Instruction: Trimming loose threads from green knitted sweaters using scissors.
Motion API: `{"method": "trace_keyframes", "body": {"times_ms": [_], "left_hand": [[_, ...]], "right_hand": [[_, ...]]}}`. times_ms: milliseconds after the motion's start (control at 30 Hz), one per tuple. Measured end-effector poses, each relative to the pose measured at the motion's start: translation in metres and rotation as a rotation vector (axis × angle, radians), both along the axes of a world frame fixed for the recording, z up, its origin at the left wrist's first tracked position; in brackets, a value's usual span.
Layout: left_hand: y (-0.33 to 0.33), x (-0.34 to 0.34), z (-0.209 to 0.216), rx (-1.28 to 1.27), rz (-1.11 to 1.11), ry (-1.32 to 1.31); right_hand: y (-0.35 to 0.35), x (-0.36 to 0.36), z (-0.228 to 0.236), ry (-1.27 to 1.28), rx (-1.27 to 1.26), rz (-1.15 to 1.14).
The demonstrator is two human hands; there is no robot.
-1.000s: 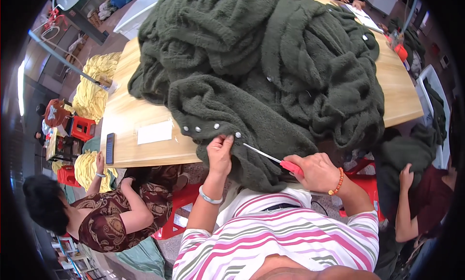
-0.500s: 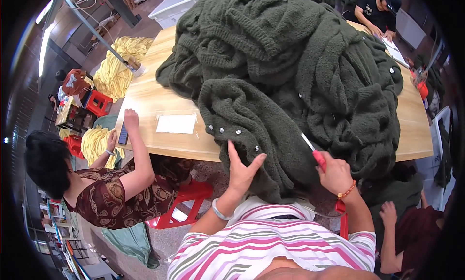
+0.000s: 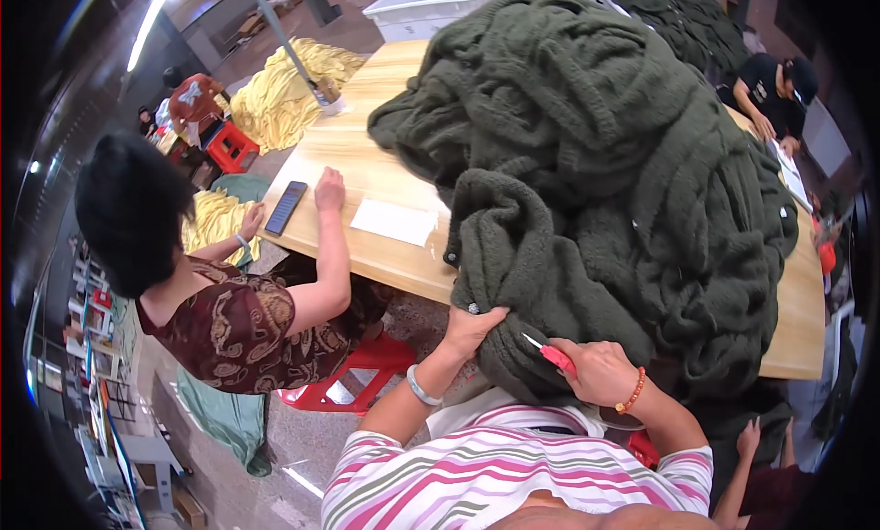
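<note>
A dark green fuzzy knit garment (image 3: 527, 255) with shiny buttons hangs over the table's near edge toward my lap. Beside one of those buttons (image 3: 473, 307), my left hand (image 3: 472, 330) is closed on the fabric, thumb pressed against it. My right hand (image 3: 600, 370) grips a slim red-handled tool (image 3: 555, 357), whose narrow metal tip points up and left over the garment, just right of my left fingers. Whether the tip touches the cloth I cannot tell. Behind, a large heap of similar dark green knitwear (image 3: 568, 99) covers much of the table.
A white paper (image 3: 394, 220) lies on the wooden table (image 3: 390, 67), left of the heap. A seated person (image 3: 247, 301) on the left has a phone (image 3: 286, 208) before them. Another person (image 3: 775, 95) works at the far right. A white bin (image 3: 431, 12) stands behind.
My left hand has gone from spread fingers to gripping the cloth at a button. My right hand has brought the red-handled tool leftward and closer to it. The view has shifted.
</note>
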State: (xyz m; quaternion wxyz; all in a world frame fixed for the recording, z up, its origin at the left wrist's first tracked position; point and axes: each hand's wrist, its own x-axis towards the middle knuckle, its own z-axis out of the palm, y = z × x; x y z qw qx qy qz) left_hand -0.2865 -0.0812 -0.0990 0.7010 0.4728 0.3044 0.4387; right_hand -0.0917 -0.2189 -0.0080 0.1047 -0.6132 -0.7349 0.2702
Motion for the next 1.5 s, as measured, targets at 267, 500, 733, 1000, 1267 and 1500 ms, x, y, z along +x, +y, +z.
{"method": "trace_keyframes", "body": {"times_ms": [267, 500, 733, 1000, 1267, 1500], "left_hand": [[0.101, -0.041, 0.115, 0.427, 0.463, -0.121], [0.244, -0.076, 0.171, 0.942, 0.894, 0.274], [0.319, -0.088, 0.096, 0.075, 0.664, 1.275], [0.296, -0.073, 0.013, 0.317, 0.554, 1.601], [0.230, -0.008, 0.073, 0.886, 0.440, 0.843], [0.056, 0.145, 0.106, 1.159, -0.469, 0.492]], "right_hand": [[0.018, 0.018, 0.025, 0.104, 0.446, -0.285], [0.026, 0.036, 0.011, 0.115, 0.396, -0.396], [0.035, 0.042, -0.005, 0.101, 0.352, -0.431], [0.026, 0.047, -0.008, 0.118, 0.330, -0.479], [-0.002, 0.068, -0.006, 0.225, 0.431, -0.646], [-0.073, 0.111, 0.002, 0.697, 0.622, -1.016]]}}
